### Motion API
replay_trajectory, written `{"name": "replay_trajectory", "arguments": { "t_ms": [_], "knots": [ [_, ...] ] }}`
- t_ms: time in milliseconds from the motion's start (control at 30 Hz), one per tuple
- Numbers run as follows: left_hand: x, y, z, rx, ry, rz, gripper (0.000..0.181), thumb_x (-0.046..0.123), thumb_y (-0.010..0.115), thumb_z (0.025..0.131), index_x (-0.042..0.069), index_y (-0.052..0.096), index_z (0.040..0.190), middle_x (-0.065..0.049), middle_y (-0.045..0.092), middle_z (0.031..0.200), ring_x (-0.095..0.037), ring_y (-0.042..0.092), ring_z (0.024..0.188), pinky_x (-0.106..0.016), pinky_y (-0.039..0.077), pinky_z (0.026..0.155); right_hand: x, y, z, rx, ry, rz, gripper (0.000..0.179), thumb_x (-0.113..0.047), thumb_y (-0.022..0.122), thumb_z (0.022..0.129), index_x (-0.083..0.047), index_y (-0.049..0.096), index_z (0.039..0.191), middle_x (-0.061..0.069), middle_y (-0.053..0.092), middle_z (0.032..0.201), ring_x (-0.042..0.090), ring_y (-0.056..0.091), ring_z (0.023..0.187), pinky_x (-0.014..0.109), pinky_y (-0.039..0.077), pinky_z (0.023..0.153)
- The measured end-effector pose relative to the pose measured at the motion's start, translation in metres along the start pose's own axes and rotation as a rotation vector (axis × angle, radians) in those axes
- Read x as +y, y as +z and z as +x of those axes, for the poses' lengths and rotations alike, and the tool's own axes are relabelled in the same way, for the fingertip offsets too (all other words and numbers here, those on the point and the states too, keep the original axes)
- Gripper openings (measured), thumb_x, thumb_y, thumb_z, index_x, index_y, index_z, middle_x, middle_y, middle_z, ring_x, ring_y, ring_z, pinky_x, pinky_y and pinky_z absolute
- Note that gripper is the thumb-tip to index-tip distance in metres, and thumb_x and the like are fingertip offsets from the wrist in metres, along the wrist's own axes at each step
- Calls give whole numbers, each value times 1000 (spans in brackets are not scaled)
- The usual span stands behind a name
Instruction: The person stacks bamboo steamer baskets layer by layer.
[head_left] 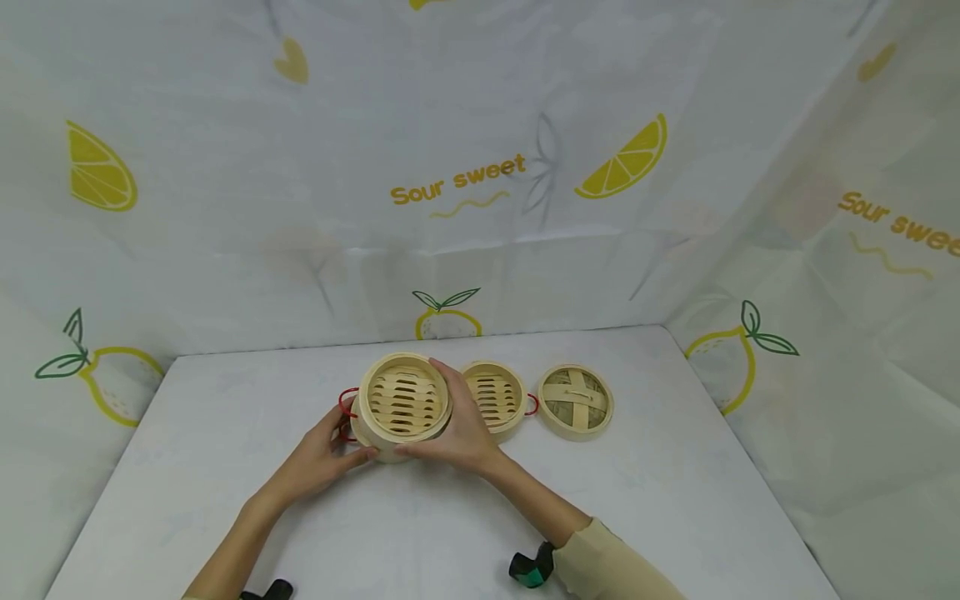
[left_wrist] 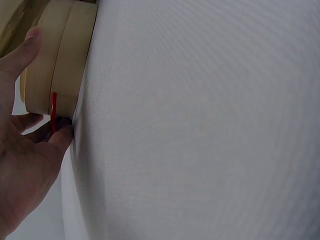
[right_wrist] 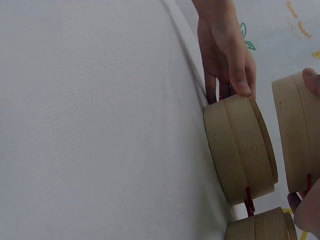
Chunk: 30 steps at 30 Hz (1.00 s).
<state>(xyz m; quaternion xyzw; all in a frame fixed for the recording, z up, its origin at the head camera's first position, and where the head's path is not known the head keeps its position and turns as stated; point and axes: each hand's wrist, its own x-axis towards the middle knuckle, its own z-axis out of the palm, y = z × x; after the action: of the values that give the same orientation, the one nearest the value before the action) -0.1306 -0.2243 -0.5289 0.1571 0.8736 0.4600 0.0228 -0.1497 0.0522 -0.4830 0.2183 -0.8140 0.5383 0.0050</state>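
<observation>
A round bamboo steamer basket [head_left: 406,402] with a slatted floor is gripped by my right hand [head_left: 459,429], thumb at the near side and fingers around the far right. It is raised over a second bamboo steamer basket [right_wrist: 240,150] on the table, and a gap between the two shows in the right wrist view. My left hand [head_left: 318,460] holds that lower basket at its left side, thumb on the wall and fingers by its red loop handle [left_wrist: 53,112]. From above, the upper basket hides most of the lower one.
Just right of the hands stands another slatted steamer basket [head_left: 495,398] with a red loop. Beyond it lies a woven bamboo lid [head_left: 576,404]. Lemon-printed white sheeting [head_left: 480,275] rises behind the white table [head_left: 660,483] and along its sides.
</observation>
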Motion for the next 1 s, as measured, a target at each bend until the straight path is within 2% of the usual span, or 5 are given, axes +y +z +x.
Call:
{"name": "replay_trajectory", "arguments": {
  "t_ms": [267,533,800,1000],
  "knots": [
    [1,-1,-2,3,20,-7,87,30,88,94,4,41,162,-21,56,158,-38,58,141,-59,53,114,1,6,4,12,-25,-23,128,-29,106,65,-16,32,168,8,45,167,25,44,156,54,39,130],
    [1,-1,-1,4,21,18,87,32,87,95,1,41,162,-21,55,159,-40,59,142,-60,53,114,2,10,7,14,-11,-16,128,-30,106,66,-17,30,169,6,43,169,23,42,158,54,37,131],
    [1,-2,-2,-2,-3,-7,87,32,88,94,0,41,160,-22,56,157,-40,59,142,-59,53,115,3,15,11,-1,2,-2,128,-30,106,67,-15,29,169,6,41,170,24,41,158,55,35,132],
    [3,-3,-1,-6,-32,8,91,35,88,93,-1,40,161,-22,56,159,-39,59,143,-57,53,116,4,19,12,7,12,-4,128,-31,106,67,-14,30,169,7,42,169,26,41,157,57,36,131]
  ]
}}
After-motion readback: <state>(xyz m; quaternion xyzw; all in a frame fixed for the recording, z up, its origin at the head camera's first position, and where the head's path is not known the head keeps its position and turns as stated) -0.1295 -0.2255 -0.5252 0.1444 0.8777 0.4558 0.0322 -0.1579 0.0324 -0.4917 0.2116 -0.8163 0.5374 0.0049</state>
